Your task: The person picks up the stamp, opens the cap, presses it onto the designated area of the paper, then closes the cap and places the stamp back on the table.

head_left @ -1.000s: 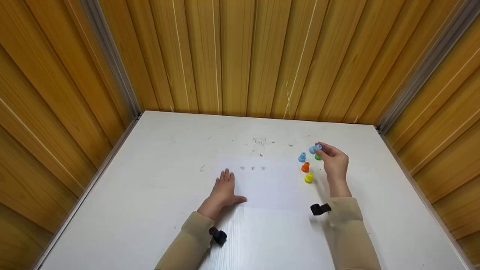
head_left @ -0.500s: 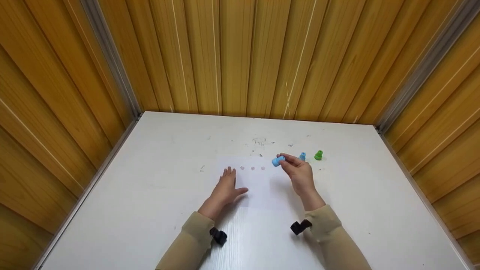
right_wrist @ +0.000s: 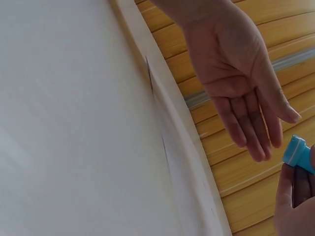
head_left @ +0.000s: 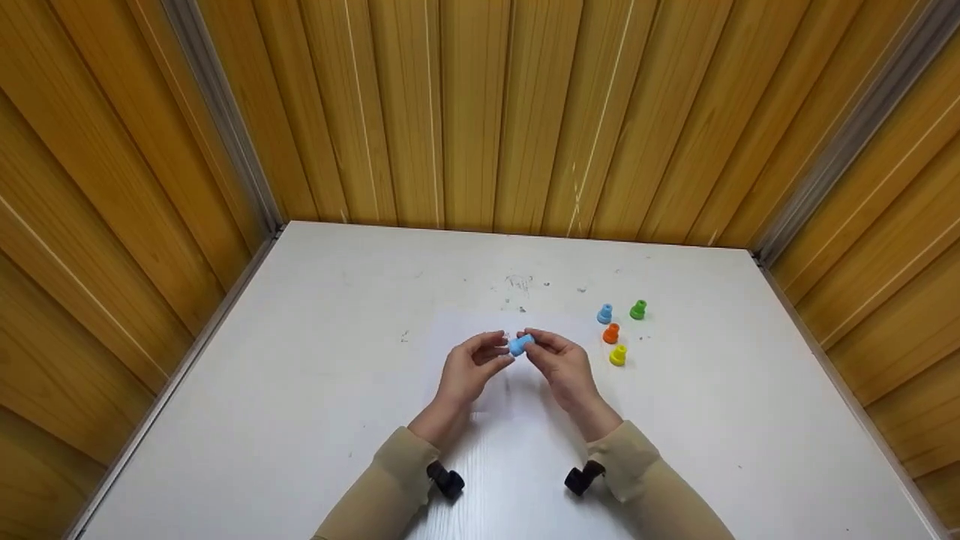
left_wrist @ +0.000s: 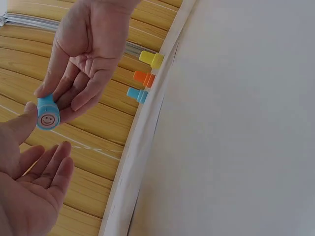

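My right hand [head_left: 566,375] pinches a light-blue toy stamp [head_left: 519,345] by its narrow handle, over a white sheet of paper [head_left: 510,397]. A smiley design shows on the end of the stamp [left_wrist: 48,120] in the left wrist view. Facing it, my left hand [head_left: 463,375] has its fingers loosely spread and the thumb near the stamp's wide end. In the right wrist view a small gap shows between the left hand [right_wrist: 231,69] and the stamp [right_wrist: 298,152]. Both hands hide much of the paper and its printed marks.
Right of the hands stand another blue stamp [head_left: 605,313], a green stamp [head_left: 638,310], an orange stamp [head_left: 611,334] and a yellow stamp [head_left: 618,355]. Wood-panelled walls [head_left: 472,112] enclose the white table [head_left: 337,300]. Dark scuffs mark the tabletop behind the paper.
My right hand has carried the blue stamp leftward from beside the green one to above the paper. My left hand has lifted off the paper and moved right, up to the stamp.
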The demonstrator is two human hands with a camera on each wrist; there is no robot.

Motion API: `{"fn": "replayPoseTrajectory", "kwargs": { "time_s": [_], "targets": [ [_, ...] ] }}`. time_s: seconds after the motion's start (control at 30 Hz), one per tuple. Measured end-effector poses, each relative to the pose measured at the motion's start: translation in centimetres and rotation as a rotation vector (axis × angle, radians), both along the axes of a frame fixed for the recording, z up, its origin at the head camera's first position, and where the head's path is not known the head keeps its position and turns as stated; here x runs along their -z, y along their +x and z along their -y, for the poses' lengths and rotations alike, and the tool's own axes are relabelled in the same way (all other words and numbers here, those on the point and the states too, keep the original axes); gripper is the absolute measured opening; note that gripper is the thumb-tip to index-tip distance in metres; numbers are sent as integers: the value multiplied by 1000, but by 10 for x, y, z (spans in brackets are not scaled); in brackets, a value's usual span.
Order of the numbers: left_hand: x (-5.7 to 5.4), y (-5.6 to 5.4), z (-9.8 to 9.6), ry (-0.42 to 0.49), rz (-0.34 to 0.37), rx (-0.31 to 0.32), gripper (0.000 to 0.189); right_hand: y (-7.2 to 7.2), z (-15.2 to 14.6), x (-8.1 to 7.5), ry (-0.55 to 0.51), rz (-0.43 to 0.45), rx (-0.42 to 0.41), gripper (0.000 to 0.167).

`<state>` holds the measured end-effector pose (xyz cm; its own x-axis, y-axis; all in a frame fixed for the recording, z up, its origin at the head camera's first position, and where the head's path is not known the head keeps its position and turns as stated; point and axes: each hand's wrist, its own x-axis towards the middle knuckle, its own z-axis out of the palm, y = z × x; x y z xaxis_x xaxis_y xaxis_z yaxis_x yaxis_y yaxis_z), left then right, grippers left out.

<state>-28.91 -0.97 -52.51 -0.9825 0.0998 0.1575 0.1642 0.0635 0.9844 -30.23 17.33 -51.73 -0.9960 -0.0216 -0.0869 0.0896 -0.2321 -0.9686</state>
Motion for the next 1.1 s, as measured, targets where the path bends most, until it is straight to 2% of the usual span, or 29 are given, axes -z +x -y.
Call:
{"fn": "replayPoseTrajectory", "kwargs": {
  "time_s": [0.2, 0.5, 0.7, 1.1],
  "targets": [
    [2, 0, -2, 28, -50, 3, 33, 5, 7, 5, -27, -10, -23, 32],
    [4, 0, -1, 33, -45, -23, 27, 7, 9, 7, -22, -10, -15, 34],
    [6, -1, -1, 41, -70, -26, 26, 7, 9, 9, -77, 45, -2, 30],
    [4, 1, -1, 45, -32, -42, 25, 8, 9, 7, -85, 30, -9, 30]
  ]
}}
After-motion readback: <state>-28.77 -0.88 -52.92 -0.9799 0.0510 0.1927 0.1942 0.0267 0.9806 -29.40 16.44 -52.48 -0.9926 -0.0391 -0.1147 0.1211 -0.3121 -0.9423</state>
